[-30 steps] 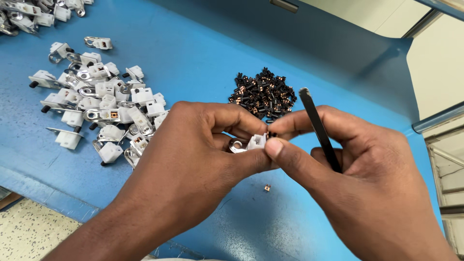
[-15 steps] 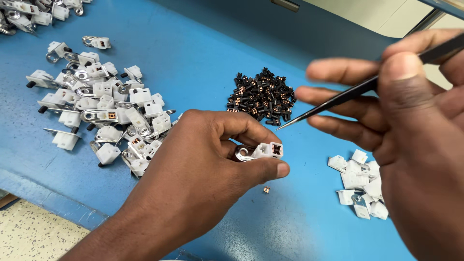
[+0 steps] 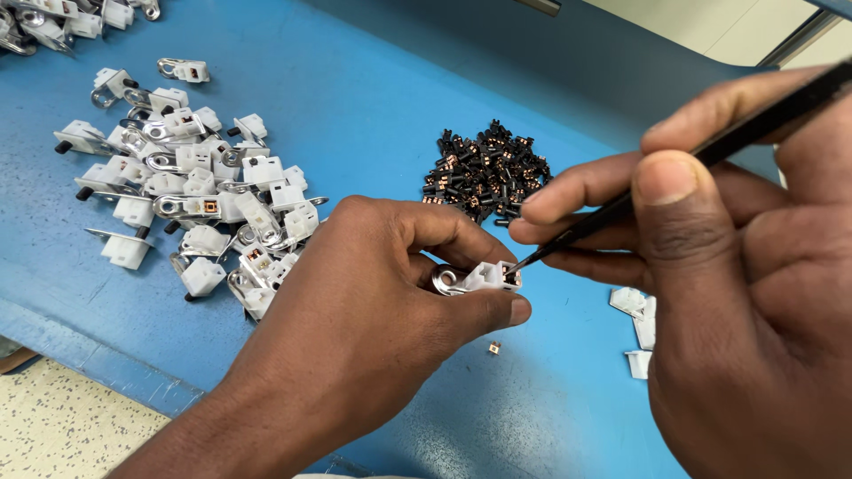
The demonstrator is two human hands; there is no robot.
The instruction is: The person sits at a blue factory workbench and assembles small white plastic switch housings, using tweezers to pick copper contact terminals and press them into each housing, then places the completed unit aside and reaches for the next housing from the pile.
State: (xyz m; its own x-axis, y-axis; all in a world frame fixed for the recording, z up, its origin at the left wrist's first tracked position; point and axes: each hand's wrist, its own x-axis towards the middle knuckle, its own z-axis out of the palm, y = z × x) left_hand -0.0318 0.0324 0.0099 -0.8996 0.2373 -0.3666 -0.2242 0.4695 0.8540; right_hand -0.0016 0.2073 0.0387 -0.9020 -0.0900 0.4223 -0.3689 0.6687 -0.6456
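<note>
My left hand (image 3: 373, 310) pinches a small white plastic connector (image 3: 484, 277) with a metal ring between thumb and fingers. My right hand (image 3: 737, 293) grips black tweezers (image 3: 674, 173), their tip touching the connector's end. On the blue table (image 3: 373, 106) lie a heap of white connectors (image 3: 191, 195), a pile of tiny black-and-copper parts (image 3: 484, 170) and one loose copper piece (image 3: 494, 348)

You see a bright, evenly lit blue table (image 3: 373, 106) with soft shadows under the parts, while your near right hand (image 3: 754, 293) blurs slightly.
</note>
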